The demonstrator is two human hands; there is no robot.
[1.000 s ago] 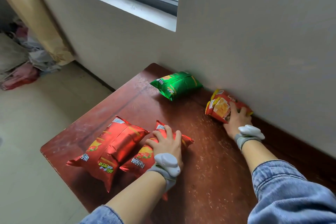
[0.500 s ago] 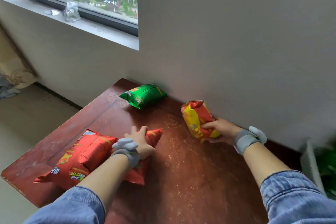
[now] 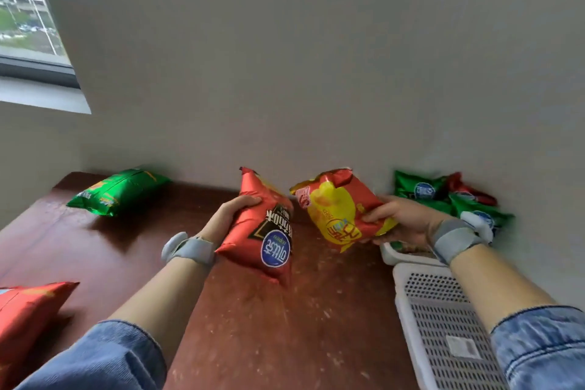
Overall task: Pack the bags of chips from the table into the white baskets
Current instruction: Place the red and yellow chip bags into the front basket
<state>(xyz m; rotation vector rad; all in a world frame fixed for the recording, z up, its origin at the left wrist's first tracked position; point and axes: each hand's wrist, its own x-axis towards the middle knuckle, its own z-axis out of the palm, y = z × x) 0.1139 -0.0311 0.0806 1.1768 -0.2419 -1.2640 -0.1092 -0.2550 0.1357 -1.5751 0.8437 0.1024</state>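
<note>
- Above the table, we hold two bags: left hand wrapped around the red bag, right hand clamped on the red-and-yellow bag, both lifted clear of the wood
- To the right, the near white basket shows only bare mesh; the far basket already holds green and red bags
- We judge the near basket the better target: carry the right bag across first, lay it flat, then follow with the left
- Grip lightly; puffed bags crush and slip
- Left on the table: a green bag by the wall, another red bag at the near-left edge
</note>
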